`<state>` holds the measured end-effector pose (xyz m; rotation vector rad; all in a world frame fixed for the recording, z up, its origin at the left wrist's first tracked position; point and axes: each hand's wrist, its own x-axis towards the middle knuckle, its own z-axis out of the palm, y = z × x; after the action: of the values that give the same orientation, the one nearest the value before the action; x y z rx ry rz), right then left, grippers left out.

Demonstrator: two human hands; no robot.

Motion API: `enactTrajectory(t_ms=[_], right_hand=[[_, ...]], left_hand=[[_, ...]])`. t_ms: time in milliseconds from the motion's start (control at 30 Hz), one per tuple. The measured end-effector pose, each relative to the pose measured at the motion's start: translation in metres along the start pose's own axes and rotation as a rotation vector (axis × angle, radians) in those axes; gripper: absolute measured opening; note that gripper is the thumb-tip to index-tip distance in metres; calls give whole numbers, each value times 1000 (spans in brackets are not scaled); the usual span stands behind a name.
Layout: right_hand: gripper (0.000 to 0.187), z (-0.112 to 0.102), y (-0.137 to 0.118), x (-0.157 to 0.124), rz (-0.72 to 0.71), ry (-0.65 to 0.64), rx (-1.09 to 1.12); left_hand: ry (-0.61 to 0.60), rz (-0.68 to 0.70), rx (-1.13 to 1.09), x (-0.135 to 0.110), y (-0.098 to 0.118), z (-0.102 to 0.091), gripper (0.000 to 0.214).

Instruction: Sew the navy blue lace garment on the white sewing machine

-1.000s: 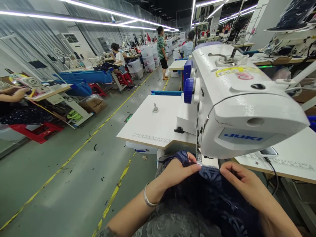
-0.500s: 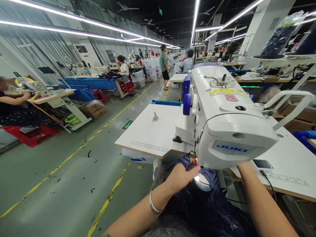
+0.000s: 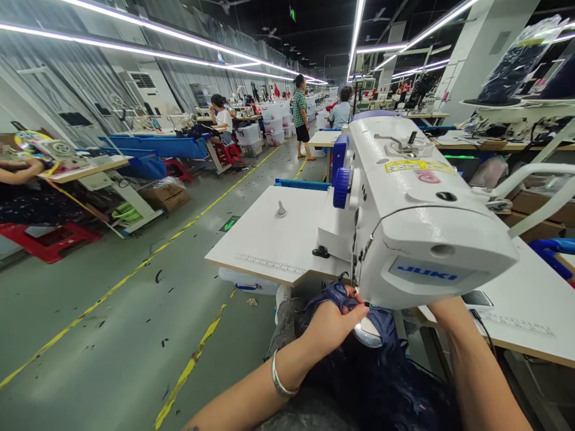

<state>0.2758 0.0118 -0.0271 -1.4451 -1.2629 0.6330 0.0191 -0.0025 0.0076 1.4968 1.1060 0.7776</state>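
My left hand [image 3: 331,323], with a silver bangle on its wrist, is closed on dark navy fabric [image 3: 386,383], thumb and fingers pinching its edge just below the needle area of a white JUKI sewing machine [image 3: 417,239]. My right hand [image 3: 447,308] reaches behind the machine head; only its wrist side shows and its fingers are hidden. Some fingertips show by the needle, but I cannot tell whose they are. The fabric drapes over the machine's narrow arm, whose shiny metal end [image 3: 369,335] pokes out, and hangs down over my lap.
The white table [image 3: 251,233] holds a small grey piece [image 3: 281,209] and a printed ruler scale. At right lies a phone [image 3: 477,298] with a cable. A clear bin [image 3: 247,284] sits under the table. Other people work at machines to the left; one person [image 3: 300,117] stands in the aisle.
The view has shifted slightly, so the machine head looks a little nearer and covers more of the phone. My left hand keeps its pinch on the fabric with hardly any movement.
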Motion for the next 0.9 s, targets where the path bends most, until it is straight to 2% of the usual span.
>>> enactTrajectory(t_ms=[167, 233, 367, 500, 633, 767, 900], right_hand=[[29, 14, -13, -64, 165, -187, 200], [32, 21, -20, -74, 204, -203, 240], [35, 28, -29, -76, 186, -204, 211], [33, 30, -31, -78, 133, -199, 171], [28, 29, -34, -86, 49, -193, -29], [21, 28, -44, -90, -154, -105, -237], [15, 28, -46, -92, -342, -17, -353]], left_hand=[[20, -8, 40, 0, 1, 3, 13], [2, -16, 32, 0, 1, 3, 14], [-15, -30, 24, 0, 0, 3, 17], [-14, -35, 3, 0, 0, 3, 17], [-14, -33, -26, -1, 2, 3, 16], [-23, -72, -2, -3, 8, 2, 12], [-20, -120, 35, -4, 9, 1, 15]])
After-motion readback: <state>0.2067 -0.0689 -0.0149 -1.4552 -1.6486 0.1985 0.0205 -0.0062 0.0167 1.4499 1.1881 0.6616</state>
